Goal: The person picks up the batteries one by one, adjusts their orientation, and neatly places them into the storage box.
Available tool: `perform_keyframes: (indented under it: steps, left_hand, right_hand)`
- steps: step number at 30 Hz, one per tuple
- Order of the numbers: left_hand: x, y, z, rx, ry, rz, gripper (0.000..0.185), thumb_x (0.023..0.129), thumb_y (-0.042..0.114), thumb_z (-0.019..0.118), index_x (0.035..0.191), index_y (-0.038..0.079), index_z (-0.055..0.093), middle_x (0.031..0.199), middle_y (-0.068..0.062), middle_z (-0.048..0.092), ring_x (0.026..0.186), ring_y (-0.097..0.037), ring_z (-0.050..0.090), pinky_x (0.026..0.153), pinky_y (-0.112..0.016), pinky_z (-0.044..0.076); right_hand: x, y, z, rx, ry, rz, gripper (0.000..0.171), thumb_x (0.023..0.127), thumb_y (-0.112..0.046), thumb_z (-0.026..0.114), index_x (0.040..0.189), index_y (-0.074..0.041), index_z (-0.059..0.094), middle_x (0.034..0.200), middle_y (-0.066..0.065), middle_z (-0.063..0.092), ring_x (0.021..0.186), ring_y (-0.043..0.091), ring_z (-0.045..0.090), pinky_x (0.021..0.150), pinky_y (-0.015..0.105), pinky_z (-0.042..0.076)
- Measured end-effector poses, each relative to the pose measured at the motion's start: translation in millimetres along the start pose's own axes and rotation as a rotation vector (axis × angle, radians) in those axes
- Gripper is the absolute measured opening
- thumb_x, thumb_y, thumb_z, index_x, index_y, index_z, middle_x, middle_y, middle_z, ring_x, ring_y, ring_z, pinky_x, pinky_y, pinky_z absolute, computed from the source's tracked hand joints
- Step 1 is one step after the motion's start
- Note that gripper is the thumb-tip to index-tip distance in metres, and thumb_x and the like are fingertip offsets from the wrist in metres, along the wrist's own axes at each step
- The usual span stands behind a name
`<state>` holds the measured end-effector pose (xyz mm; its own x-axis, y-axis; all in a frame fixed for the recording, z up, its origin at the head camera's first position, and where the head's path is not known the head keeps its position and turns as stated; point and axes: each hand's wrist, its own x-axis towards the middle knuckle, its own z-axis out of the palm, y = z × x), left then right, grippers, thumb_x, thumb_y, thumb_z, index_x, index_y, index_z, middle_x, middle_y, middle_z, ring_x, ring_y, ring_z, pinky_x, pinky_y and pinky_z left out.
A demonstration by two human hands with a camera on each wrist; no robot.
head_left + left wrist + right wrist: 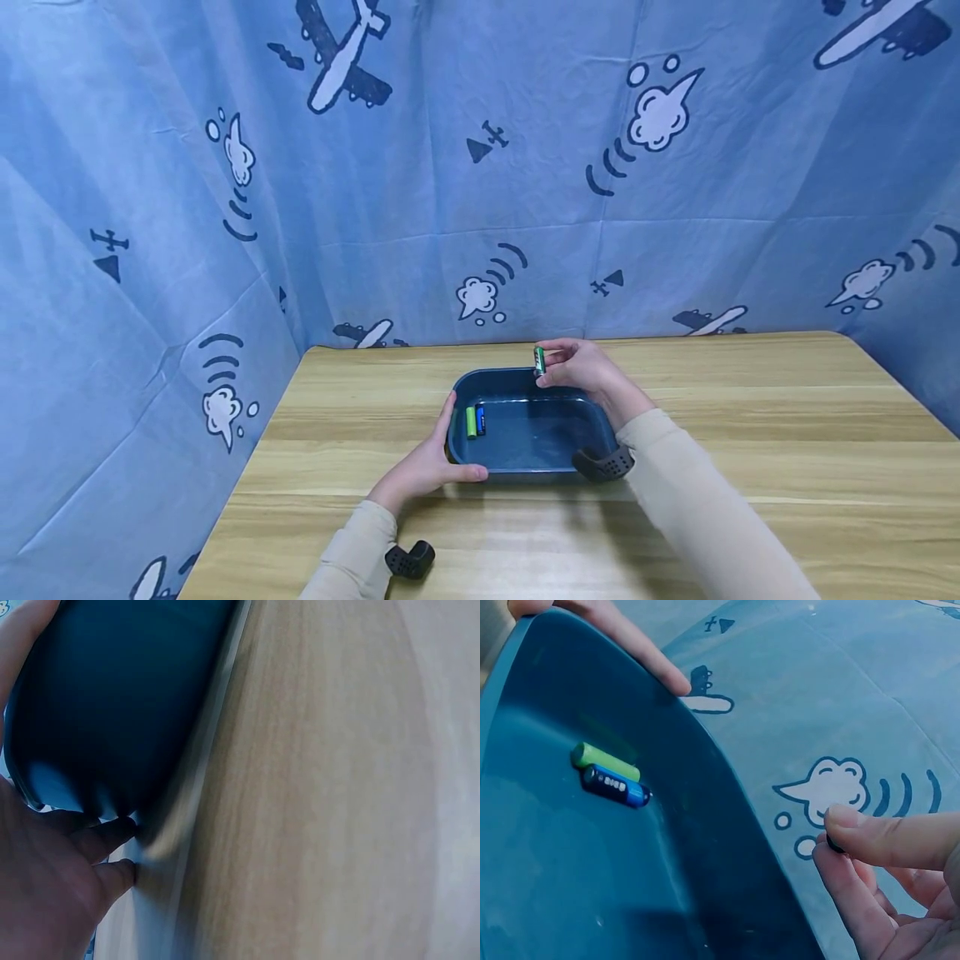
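A dark blue plastic basin [540,435] with rounded corners sits on the table. My left hand [423,468] grips its left end, thumb at the front wall and fingers along the left side. In the left wrist view, fingertips [116,832] press near the base of the basin's wall. Above the back rim my right hand [585,368] pinches a green and black battery [539,361] upright between thumb and fingers. Only its dark end [834,844] shows in the right wrist view. Inside the basin, a light green battery [611,761] and a blue battery [616,786] lie side by side.
The wood-grain table [750,417] extends around the basin on all sides. Behind it and to the left hangs a blue curtain [525,192] printed with planes and clouds. Black straps [603,463] are on both wrists.
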<state>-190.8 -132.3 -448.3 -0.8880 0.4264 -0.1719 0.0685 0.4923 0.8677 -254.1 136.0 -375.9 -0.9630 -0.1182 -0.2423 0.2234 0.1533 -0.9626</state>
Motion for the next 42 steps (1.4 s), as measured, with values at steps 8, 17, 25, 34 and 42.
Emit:
perform_keyframes:
  steps: [8, 17, 25, 34, 42]
  left_hand:
    - [0.0, -0.5, -0.9, -0.009, -0.003, 0.006, 0.115, 0.073, 0.045, 0.076, 0.147, 0.033, -0.01, 0.152, -0.017, 0.012, 0.132, -0.04, 0.025, 0.102, -0.059, 0.025]
    - [0.4, -0.5, -0.9, -0.008, 0.002, -0.011, 0.114, 0.073, 0.046, 0.075, 0.147, 0.032, -0.01, 0.153, -0.016, 0.011, 0.132, -0.04, 0.025, 0.102, -0.059, 0.025]
    - [0.0, -1.0, -1.0, -0.026, 0.0, 0.008, 0.115, 0.073, 0.044, 0.076, 0.147, 0.032, -0.01, 0.153, -0.015, 0.012, 0.132, -0.039, 0.025, 0.102, -0.058, 0.024]
    - [1.1, -1.9, 0.2, -0.028, -0.006, 0.01, 0.114, 0.073, 0.044, 0.076, 0.147, 0.034, -0.01, 0.153, -0.014, 0.012, 0.134, -0.037, 0.023, 0.104, -0.058, 0.022]
    - [0.9, -1.9, 0.8, -0.021, -0.003, 0.0, 0.114, 0.073, 0.044, 0.076, 0.147, 0.035, -0.01, 0.153, -0.014, 0.013, 0.133, -0.038, 0.024, 0.103, -0.058, 0.023]
  right_hand:
    - [7, 5, 13, 0.006, 0.009, 0.016, 0.06, 0.068, 0.016, 0.071, 0.125, 0.004, 0.053, 0.092, 0.012, 0.053, 0.075, 0.016, 0.056, 0.071, 0.031, 0.054]
    - [12, 6, 23, -0.009, 0.015, 0.058, 0.057, 0.069, 0.012, 0.073, 0.123, 0.0, 0.056, 0.098, 0.013, 0.057, 0.079, 0.018, 0.058, 0.075, 0.032, 0.053]
    - [16, 8, 32, 0.006, 0.007, 0.112, 0.054, 0.07, 0.01, 0.073, 0.12, -0.006, 0.059, 0.107, 0.016, 0.06, 0.078, 0.019, 0.064, 0.086, 0.041, 0.048]
    - [22, 14, 36, 0.038, -0.014, 0.138, 0.058, 0.071, 0.012, 0.071, 0.124, -0.004, 0.056, 0.113, 0.021, 0.059, 0.078, 0.021, 0.065, 0.082, 0.04, 0.051]
    - [23, 17, 37, 0.08, -0.065, 0.129, 0.058, 0.07, 0.016, 0.069, 0.123, -0.001, 0.055, 0.104, 0.02, 0.061, 0.074, 0.02, 0.065, 0.081, 0.041, 0.051]
